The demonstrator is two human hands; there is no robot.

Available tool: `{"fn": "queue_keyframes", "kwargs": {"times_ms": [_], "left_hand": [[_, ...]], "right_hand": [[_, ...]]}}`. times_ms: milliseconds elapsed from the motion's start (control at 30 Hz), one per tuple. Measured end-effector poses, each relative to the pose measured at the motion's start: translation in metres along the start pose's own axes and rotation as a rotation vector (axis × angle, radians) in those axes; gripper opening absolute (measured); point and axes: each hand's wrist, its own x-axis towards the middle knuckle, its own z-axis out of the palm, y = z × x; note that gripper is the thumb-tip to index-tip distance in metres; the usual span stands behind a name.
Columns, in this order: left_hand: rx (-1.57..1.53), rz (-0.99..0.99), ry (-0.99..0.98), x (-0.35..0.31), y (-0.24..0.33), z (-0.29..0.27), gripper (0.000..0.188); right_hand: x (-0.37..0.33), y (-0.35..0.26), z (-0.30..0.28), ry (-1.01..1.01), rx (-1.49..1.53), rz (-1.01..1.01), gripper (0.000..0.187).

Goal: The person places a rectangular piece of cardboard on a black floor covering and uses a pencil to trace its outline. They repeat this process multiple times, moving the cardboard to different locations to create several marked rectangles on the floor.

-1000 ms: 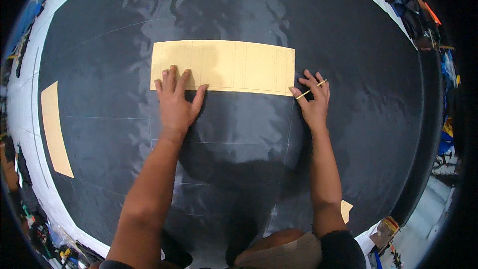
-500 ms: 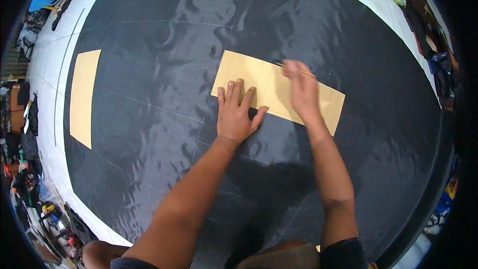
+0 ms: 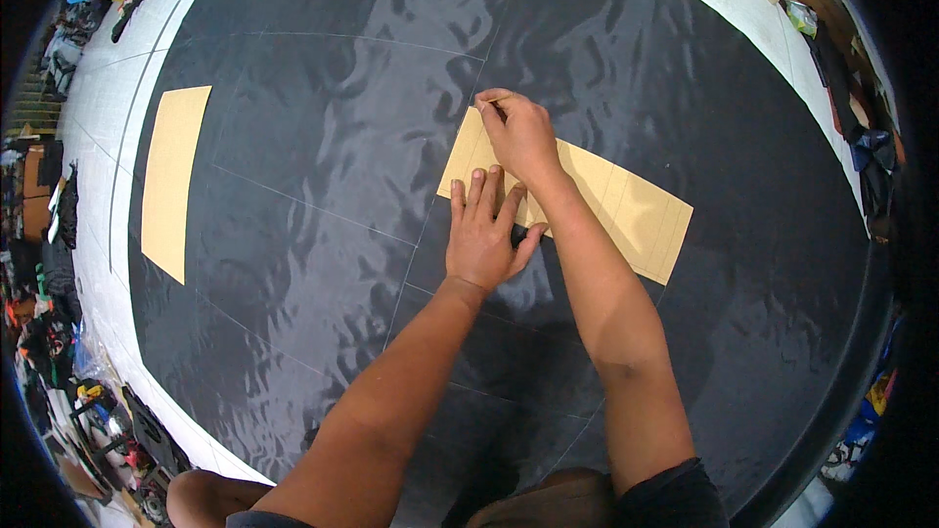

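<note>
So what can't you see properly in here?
Head view: part of the card, under the left hand and right arm.
Head view: what the right hand may hold; the hand itself hides it.
Head view: the black sheet's far end, cut off by the top edge.
Head view: the clutter at the left rim, too small and dark to name.

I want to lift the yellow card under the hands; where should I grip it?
Probably pinch the yellow card by its short right end, from the right: it lies flat, that edge is uncovered, and the left hand and right hand are further left.
</note>
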Motion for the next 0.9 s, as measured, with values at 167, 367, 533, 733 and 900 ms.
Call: {"fn": "queue_keyframes", "kwargs": {"times_ms": [167,367,533,733,900], "left_hand": [[0.022,0.01,-0.012,0.003,0.003,0.001,0.059],[0.049,0.023,-0.007,0.004,0.003,0.0,0.061],[0.055,0.033,0.034,0.003,0.0,0.003,0.06],[0.066,0.053,0.045,0.003,0.002,0.005,0.058],[0.106,0.059,0.029,0.004,0.003,0.004,0.055]], "right_hand": [[-0.002,0.006,-0.002,0.074,-0.115,-0.086,0.022],[-0.053,0.044,-0.084,0.11,-0.234,0.008,0.023],[-0.117,0.084,-0.179,0.26,-0.269,0.267,0.026],[-0.154,0.114,-0.238,0.419,-0.124,0.513,0.029],[-0.156,0.111,-0.233,0.448,-0.151,0.514,0.026]]}}
